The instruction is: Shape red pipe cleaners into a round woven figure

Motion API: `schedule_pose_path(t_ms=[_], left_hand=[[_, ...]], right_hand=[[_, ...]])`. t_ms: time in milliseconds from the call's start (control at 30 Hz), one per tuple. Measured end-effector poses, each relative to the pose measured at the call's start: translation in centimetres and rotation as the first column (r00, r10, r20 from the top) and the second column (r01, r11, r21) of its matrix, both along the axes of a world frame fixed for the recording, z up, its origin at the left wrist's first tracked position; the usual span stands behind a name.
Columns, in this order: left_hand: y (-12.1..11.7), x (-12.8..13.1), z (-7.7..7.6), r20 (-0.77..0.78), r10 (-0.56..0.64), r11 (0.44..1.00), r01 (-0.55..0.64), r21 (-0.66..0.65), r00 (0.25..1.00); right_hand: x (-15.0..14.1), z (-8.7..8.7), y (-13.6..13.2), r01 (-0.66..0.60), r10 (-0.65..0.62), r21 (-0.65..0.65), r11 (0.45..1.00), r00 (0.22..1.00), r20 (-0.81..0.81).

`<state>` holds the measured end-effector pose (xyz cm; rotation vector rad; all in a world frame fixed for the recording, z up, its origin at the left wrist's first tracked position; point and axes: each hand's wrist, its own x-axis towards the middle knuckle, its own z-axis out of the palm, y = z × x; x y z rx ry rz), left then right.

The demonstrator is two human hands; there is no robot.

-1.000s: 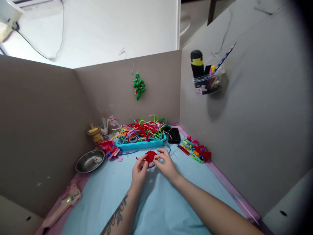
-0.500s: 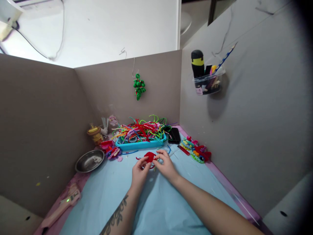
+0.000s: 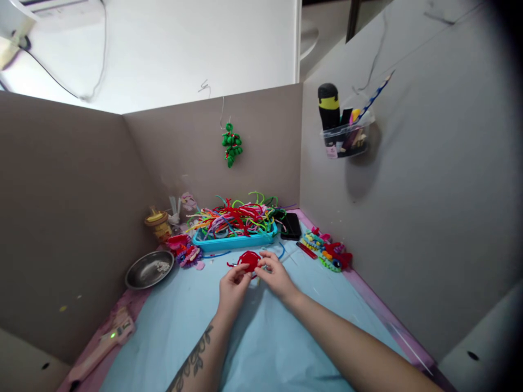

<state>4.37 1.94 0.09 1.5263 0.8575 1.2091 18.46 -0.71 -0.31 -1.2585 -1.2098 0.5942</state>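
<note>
Over the middle of the blue-covered table (image 3: 196,326) I hold a red piece of fuzzy pipe cleaner (image 3: 249,260), bent into a rounded shape. My left hand (image 3: 233,288) pinches its near left side, with a short red end poking out past the fingers. Gripping the right side is my right hand (image 3: 275,276), thumb and fingers bent around the edge. A red strand hangs just beneath the piece between the hands. The fingers partly cover its lower edge.
A blue tray (image 3: 235,242) heaped with coloured pipe cleaners stands behind my hands. To the left are a metal bowl (image 3: 139,275) with white bits and a pink glue gun (image 3: 110,340). Finished colourful pieces (image 3: 333,256), a red comb-like item (image 3: 306,250) and a black phone (image 3: 291,226) lie right.
The red piece has tilted slightly between my fingers, so its rounded outline shows more. Both hands stay in nearly the same place.
</note>
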Motion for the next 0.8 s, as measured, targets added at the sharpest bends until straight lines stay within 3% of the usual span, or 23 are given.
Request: schedule_pose_path(t_ms=[300, 567, 800], left_hand=[[-0.3, 0.3, 0.1, 0.041, -0.008, 1.000, 0.009, -0.005, 0.999], [0.3, -0.3, 0.8, 0.018, 0.016, 0.999, -0.017, 0.047, 1.000], [0.8, -0.4, 0.0, -0.051, 0.012, 1.000, -0.011, 0.024, 0.999]], right_hand=[[-0.1, 0.2, 0.0, 0.034, -0.035, 0.075, 0.997, 0.999, 0.011], [0.1, 0.6, -0.3, 0.026, -0.027, 0.032, 0.999, 0.999, 0.043], [-0.2, 1.0, -0.9, 0.083, -0.113, 0.175, 0.981, 0.979, 0.169]])
